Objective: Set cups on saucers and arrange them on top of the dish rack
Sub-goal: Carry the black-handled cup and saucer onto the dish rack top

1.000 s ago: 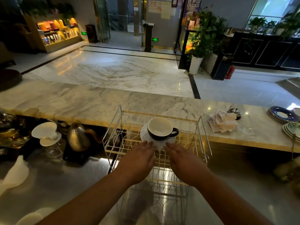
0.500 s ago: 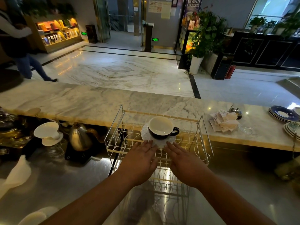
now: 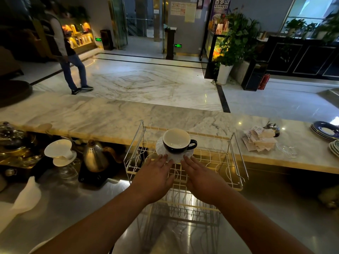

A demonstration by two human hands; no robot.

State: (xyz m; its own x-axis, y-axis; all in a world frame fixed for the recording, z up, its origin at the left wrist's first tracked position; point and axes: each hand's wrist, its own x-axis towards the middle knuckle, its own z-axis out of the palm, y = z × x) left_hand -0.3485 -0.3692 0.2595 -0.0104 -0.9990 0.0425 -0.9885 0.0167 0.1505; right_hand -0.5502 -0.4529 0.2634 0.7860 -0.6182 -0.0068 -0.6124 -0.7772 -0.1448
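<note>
A black cup (image 3: pixel 177 143) with a white inside stands upright on a white saucer (image 3: pixel 161 151), its handle pointing right. The pair sits on the top tier of the wire dish rack (image 3: pixel 230 160), toward the back middle. My left hand (image 3: pixel 156 176) lies flat with straight fingers, its fingertips at the saucer's near left rim. My right hand (image 3: pixel 200 177) is flat too, fingertips at the near right rim. Neither hand grips anything.
A marble counter (image 3: pixel 102 116) runs behind the rack. On it lie a heap of paper slips (image 3: pixel 259 140), a small bell (image 3: pixel 273 128) and stacked plates (image 3: pixel 325 130) at far right. A steel kettle (image 3: pixel 95 157) and a white dripper (image 3: pixel 59 152) stand left. A person (image 3: pixel 64 46) walks beyond.
Both hands stay flat at the saucer's near rim, almost unmoved. The view has shifted slightly. A person has walked into view across the floor at the far left.
</note>
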